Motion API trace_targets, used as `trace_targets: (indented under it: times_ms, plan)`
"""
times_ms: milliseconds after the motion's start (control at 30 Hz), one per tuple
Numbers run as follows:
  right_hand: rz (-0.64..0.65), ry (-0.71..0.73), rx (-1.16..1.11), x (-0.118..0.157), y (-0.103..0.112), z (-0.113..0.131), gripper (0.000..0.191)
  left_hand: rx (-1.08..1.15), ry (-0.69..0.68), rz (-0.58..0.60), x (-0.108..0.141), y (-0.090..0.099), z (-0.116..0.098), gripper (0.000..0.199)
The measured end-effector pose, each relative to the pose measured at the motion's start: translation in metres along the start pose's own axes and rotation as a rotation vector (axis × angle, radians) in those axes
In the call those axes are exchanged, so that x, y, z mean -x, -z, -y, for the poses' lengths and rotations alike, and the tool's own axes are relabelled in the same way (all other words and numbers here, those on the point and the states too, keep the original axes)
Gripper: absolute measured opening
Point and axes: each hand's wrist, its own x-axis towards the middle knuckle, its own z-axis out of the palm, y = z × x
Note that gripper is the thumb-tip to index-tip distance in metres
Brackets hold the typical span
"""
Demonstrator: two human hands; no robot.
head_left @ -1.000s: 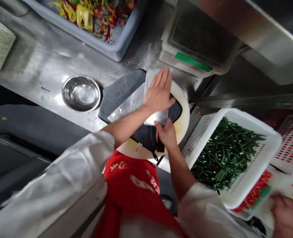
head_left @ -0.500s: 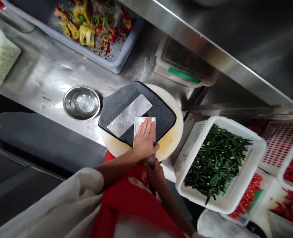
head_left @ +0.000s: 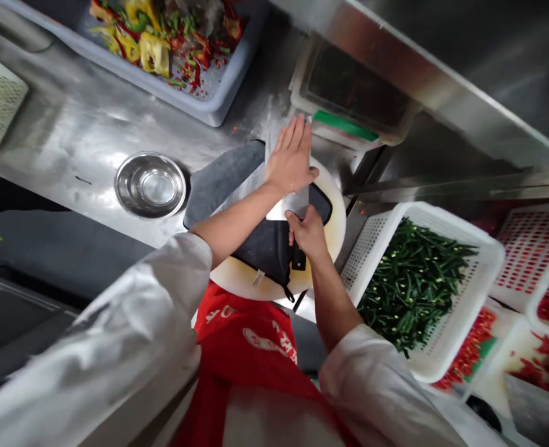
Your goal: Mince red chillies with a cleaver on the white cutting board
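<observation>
My left hand [head_left: 291,158] lies flat, fingers stretched out and together, over a clear plastic sheet [head_left: 270,133] and a pale shiny blade. My right hand [head_left: 306,231] is closed at the near end of this blade [head_left: 278,211], which looks like a cleaver's; a black handle-like piece [head_left: 298,259] shows below the fingers. Underneath lies a dark grey, black-edged flat bag [head_left: 225,164] with a cord at its near corner. A second shiny strip [head_left: 244,191] is partly hidden by my left forearm. All this rests on a round white chopping board [head_left: 337,217].
A steel bowl [head_left: 151,185] stands left of the board. Behind it is a blue-grey tray [head_left: 204,112] of cut peppers. At right, a white basket [head_left: 476,298] holds green chillies. A lidded box [head_left: 348,93] sits under the steel shelf edge [head_left: 441,71].
Both hands have moved away from my body across the board, with the blade. The clear sheet now stands up past my left fingertips, and the bag's near corner has come into view.
</observation>
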Motion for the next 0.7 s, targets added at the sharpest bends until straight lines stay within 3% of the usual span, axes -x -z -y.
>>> trace_targets:
  times_ms: [67,167,333,367,500,633,700]
  plan:
    - [-0.012,-0.013,0.021,0.012,-0.004,-0.006,0.03,0.032,-0.011,-0.002,0.015,-0.002,-0.002,0.094]
    - [0.026,-0.054,0.059,0.029,-0.006,-0.011,0.023,0.081,0.084,0.034,0.04,-0.006,-0.004,0.099]
    - [0.054,0.017,0.082,-0.002,0.006,0.006,0.03,-0.012,0.062,-0.037,0.002,-0.003,0.005,0.094]
    - [0.027,0.024,0.083,0.0,0.006,0.004,0.03,-0.014,0.052,-0.067,0.004,-0.003,0.003,0.094]
    - [0.059,-0.029,0.057,0.024,0.005,-0.009,0.022,0.065,0.136,0.016,0.035,-0.009,-0.009,0.11]
    - [0.034,0.024,0.075,0.001,0.006,0.0,0.03,0.009,0.082,-0.035,0.007,-0.005,0.002,0.094]
    - [0.045,0.02,0.064,-0.002,0.005,0.0,0.032,-0.019,0.058,-0.08,0.005,-0.002,0.003,0.094]
